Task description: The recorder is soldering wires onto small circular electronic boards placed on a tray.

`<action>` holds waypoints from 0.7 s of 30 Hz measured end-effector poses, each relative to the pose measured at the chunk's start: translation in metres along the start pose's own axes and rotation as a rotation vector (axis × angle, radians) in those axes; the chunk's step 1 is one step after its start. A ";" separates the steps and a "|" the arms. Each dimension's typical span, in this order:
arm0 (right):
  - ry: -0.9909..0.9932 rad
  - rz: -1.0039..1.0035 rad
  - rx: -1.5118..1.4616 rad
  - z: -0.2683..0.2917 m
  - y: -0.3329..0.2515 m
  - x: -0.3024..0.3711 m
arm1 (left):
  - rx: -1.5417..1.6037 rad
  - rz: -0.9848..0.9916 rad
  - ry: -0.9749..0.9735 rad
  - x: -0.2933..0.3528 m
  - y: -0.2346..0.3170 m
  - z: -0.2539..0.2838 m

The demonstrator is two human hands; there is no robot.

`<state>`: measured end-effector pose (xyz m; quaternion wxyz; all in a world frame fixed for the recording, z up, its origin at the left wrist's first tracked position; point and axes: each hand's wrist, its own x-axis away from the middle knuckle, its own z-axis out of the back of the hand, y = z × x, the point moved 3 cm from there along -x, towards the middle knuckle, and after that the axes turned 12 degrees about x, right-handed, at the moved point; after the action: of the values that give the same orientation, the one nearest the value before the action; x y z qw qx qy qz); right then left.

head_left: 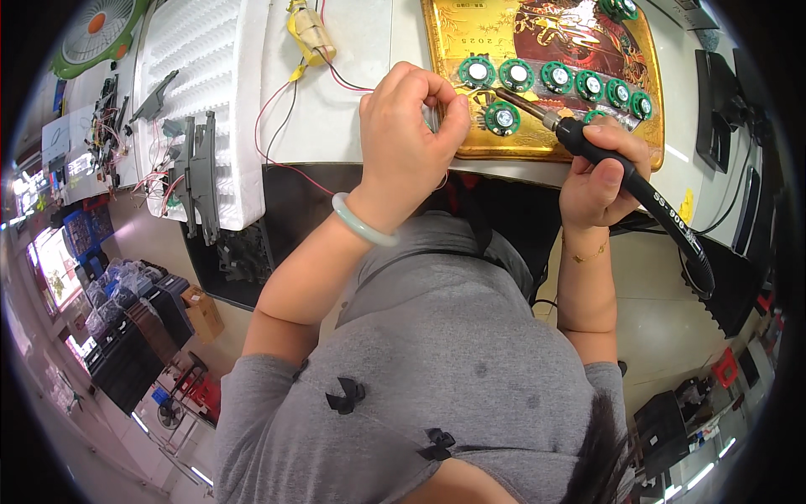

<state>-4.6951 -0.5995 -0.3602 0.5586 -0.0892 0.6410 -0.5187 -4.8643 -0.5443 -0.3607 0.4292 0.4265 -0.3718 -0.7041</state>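
right hand [600,172] grips soldering iron [588,143]

Nine green round speakers [516,74], one soldering iron [621,176].

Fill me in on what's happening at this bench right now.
A person sits at a white table soldering. The right hand grips a black soldering iron, its tip resting by a small round green speaker on a gold tray. The left hand is pinched closed at the tray's edge, apparently feeding thin solder wire; what it holds is too fine to confirm. More green speakers sit in a row on the tray. A white foam block with grey parts lies to the left.
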 end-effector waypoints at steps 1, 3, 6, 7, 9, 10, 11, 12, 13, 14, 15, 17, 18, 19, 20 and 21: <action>0.001 0.005 0.001 0.000 0.000 0.000 | -0.002 0.018 -0.020 0.001 0.000 0.000; -0.008 0.001 -0.068 0.001 0.000 0.001 | -0.029 -0.001 -0.003 0.000 -0.002 -0.001; -0.018 0.008 -0.132 0.003 0.001 0.002 | -0.052 -0.017 0.007 0.000 -0.002 -0.001; -0.021 0.020 -0.132 0.002 0.001 0.002 | -0.052 -0.013 0.005 0.000 -0.002 -0.001; -0.026 0.006 -0.134 0.002 0.001 0.002 | -0.044 -0.007 0.003 0.001 -0.002 -0.001; -0.031 -0.006 -0.136 0.002 0.001 0.002 | -0.035 -0.001 0.001 0.001 -0.002 -0.001; -0.031 -0.007 -0.136 0.002 0.001 0.002 | -0.034 0.000 0.001 0.001 -0.002 -0.001; -0.030 -0.010 -0.130 0.001 0.001 0.002 | -0.041 -0.002 0.004 0.001 -0.002 -0.001; -0.029 -0.014 -0.124 0.001 0.000 0.002 | -0.047 -0.004 0.006 0.001 -0.002 -0.001; -0.029 -0.015 -0.124 0.001 0.000 0.002 | -0.047 -0.003 0.006 0.001 -0.002 0.000; -0.036 -0.014 -0.127 0.001 0.001 0.002 | -0.050 -0.007 0.007 0.001 -0.003 0.000; -0.043 -0.014 -0.128 0.002 0.001 0.002 | -0.051 -0.011 0.006 0.001 -0.003 -0.001; -0.044 -0.011 -0.128 0.002 0.002 0.002 | -0.046 -0.011 0.007 0.001 -0.003 -0.001; -0.044 -0.007 -0.128 0.002 0.002 0.002 | -0.042 -0.012 0.007 0.001 -0.003 -0.001; -0.045 -0.008 -0.129 0.002 0.002 0.002 | -0.042 -0.011 0.007 0.001 -0.003 -0.001; -0.043 -0.012 -0.129 0.002 0.002 0.002 | -0.036 -0.015 0.010 0.001 -0.004 -0.001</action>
<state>-4.6939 -0.6012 -0.3625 0.5621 -0.1401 0.6606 -0.4776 -4.8651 -0.5440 -0.3648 0.4335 0.4247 -0.3537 -0.7117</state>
